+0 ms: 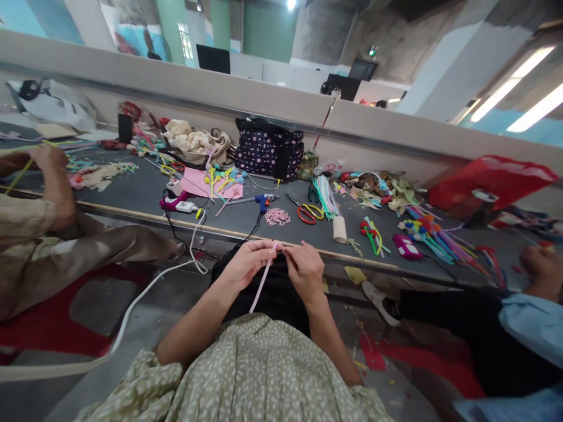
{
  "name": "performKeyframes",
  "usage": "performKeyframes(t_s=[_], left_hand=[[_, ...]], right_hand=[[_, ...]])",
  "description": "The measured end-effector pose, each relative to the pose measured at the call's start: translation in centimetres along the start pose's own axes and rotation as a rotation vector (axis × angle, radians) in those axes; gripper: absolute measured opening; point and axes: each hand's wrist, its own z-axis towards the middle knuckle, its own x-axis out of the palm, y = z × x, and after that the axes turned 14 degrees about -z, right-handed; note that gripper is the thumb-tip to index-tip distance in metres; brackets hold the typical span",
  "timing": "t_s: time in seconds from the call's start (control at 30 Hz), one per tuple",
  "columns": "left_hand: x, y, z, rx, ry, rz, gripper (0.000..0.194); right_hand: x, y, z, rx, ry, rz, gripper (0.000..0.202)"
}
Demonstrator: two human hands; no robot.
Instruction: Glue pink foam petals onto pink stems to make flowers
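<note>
A pale pink pipe cleaner [262, 283] hangs down toward my lap from the fingers of my left hand [248, 261], which pinches it near its top end. My right hand [307, 271] is closed just beside it, its fingertips close to the top of the stem. Something small and dark shows between the two hands, too small to name. Beyond them on the table lie a pile of short pink pieces [277, 217], a blue glue gun [263, 203] and scissors with orange and yellow handles [307, 212].
The table's front edge [343, 256] runs just beyond my hands. A bundle of pipe cleaners [324, 196] lies by a beige cylinder [339, 229]. A dark patterned bag [269, 149] stands at the back. A white cable [145, 288] hangs at left. Co-workers sit on both sides.
</note>
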Motion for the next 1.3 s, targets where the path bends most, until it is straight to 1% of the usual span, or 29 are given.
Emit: performKeyframes(t_s=[0.1, 0.2, 0.27, 0.33, 0.4, 0.47, 0.53, 0.6, 0.67, 0.73, 0.8, 0.87, 0.9, 0.97, 1.03, 1.13, 1.2, 1.3], left_hand=[[-0.3, 0.1, 0.4, 0.132, -0.064, 0.117, 0.021], [-0.9, 0.3, 0.7, 0.268, -0.078, 0.310, 0.021], [-1.3, 0.3, 0.8, 0.371, -0.064, 0.463, 0.020], [-1.7, 0.3, 0.8, 0.447, -0.027, 0.621, 0.018], [-2.0, 0.4, 0.7, 0.487, 0.027, 0.758, 0.018], [-2.2, 0.5, 0.5, 0.507, 0.096, 0.865, 0.019], [-2.2, 0.5, 0.2, 0.510, 0.162, 0.962, 0.021], [-2.1, 0.5, -0.2, 0.504, 0.192, 1.056, 0.020], [-1.9, 0.3, -0.6, 0.484, 0.189, 1.111, 0.018], [-1.7, 0.0, -1.0, 0.452, 0.182, 1.110, 0.016], [-1.5, -0.1, -1.2, 0.423, 0.176, 1.071, 0.015], [-1.3, -0.1, -1.2, 0.406, 0.177, 0.998, 0.015], [-1.3, 0.0, -1.1, 0.389, 0.186, 0.951, 0.015], [-1.3, 0.3, -0.9, 0.313, 0.203, 0.830, 0.013], [-1.4, 0.6, -0.6, 0.186, 0.202, 0.682, 0.014], [-1.6, 0.8, -0.3, 0.020, 0.181, 0.488, 0.020], [-1.8, 0.7, -0.3, -0.027, 0.178, 0.405, 0.024], [-2.0, 0.6, -0.4, -0.037, 0.160, 0.315, 0.025]], right_hand=[[0.3, 1.6, -0.6, 0.132, 0.120, 0.082, 0.018], [0.0, 2.6, -0.9, 0.254, 0.326, 0.221, 0.018], [-0.3, 2.8, -0.9, 0.339, 0.460, 0.417, 0.019], [-0.6, 2.6, -0.8, 0.452, 0.560, 0.669, 0.024], [-0.9, 2.2, -0.7, 0.565, 0.631, 0.888, 0.029], [-1.1, 1.7, -0.5, 0.640, 0.674, 1.024, 0.031], [-1.4, 1.1, -0.4, 0.663, 0.698, 1.100, 0.030], [-1.6, 0.4, -0.4, 0.650, 0.712, 1.106, 0.030], [-2.0, -0.2, -0.3, 0.577, 0.710, 1.011, 0.028], [-2.4, -0.8, -0.2, 0.422, 0.636, 0.799, 0.024], [-2.8, -1.2, -0.1, 0.225, 0.484, 0.504, 0.018], [-3.1, -1.4, 0.1, 0.063, 0.323, 0.211, 0.015], [-3.2, -1.4, 0.2, 0.009, 0.261, 0.096, 0.014], [-3.0, -1.4, 0.2, -0.035, 0.169, -0.051, 0.016], [-2.6, -1.3, 0.2, -0.022, 0.113, -0.087, 0.018], [-1.7, -1.3, 0.0, 0.013, 0.125, -0.014, 0.019], [-1.2, -1.4, -0.2, 0.022, 0.169, 0.056, 0.019], [-1.0, -1.5, -0.4, 0.051, 0.194, 0.134, 0.019]])
